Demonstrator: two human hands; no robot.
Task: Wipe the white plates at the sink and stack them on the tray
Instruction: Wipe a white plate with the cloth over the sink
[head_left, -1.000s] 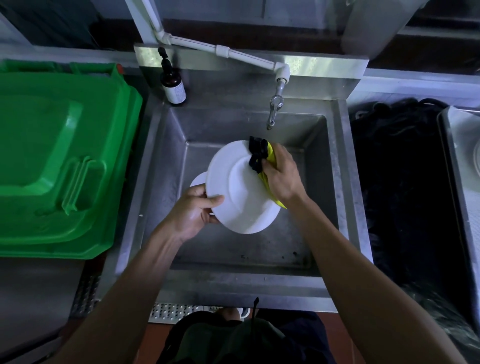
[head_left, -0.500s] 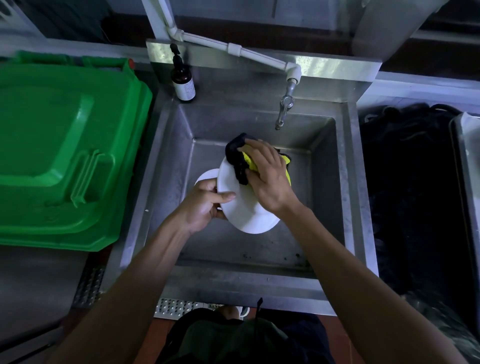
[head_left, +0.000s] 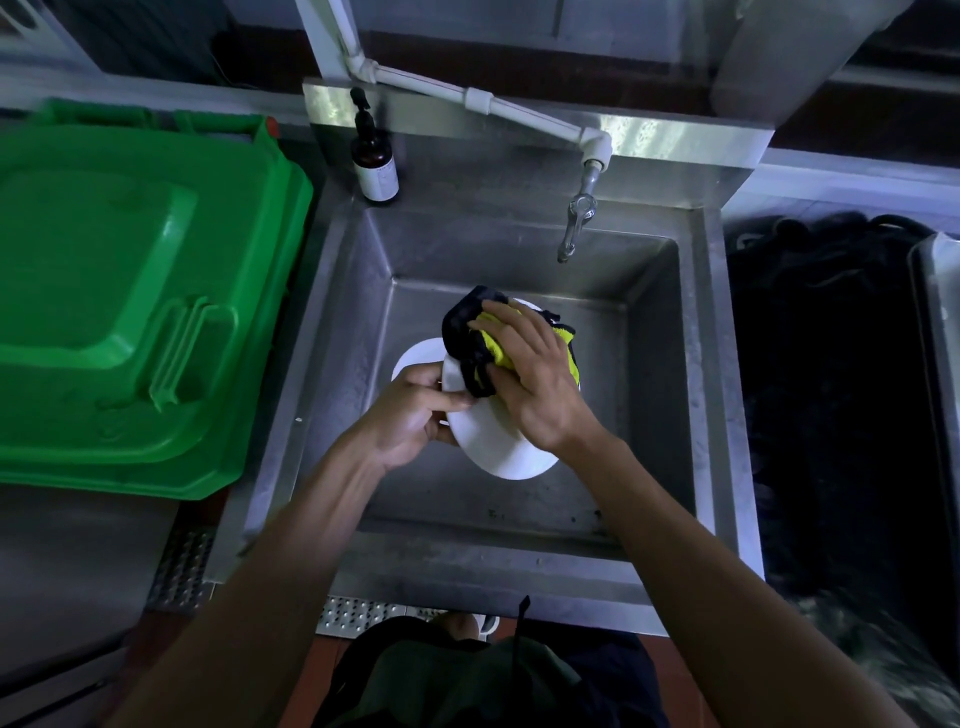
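Over the steel sink I hold a white plate tilted, my left hand gripping its left rim. My right hand presses a yellow and black cloth flat on the plate's upper face, covering much of it. A second white plate lies in the basin behind my left hand, mostly hidden. A metal tray edge shows at the far right.
A tap on a white pipe hangs over the basin's back. A dark pump bottle stands on the sink's back left corner. A green bin lid fills the left. Dark netting lies to the sink's right.
My right hand slid the cloth from the plate's right rim leftward across its upper face. The plate sits slightly lower in my left hand's grip.
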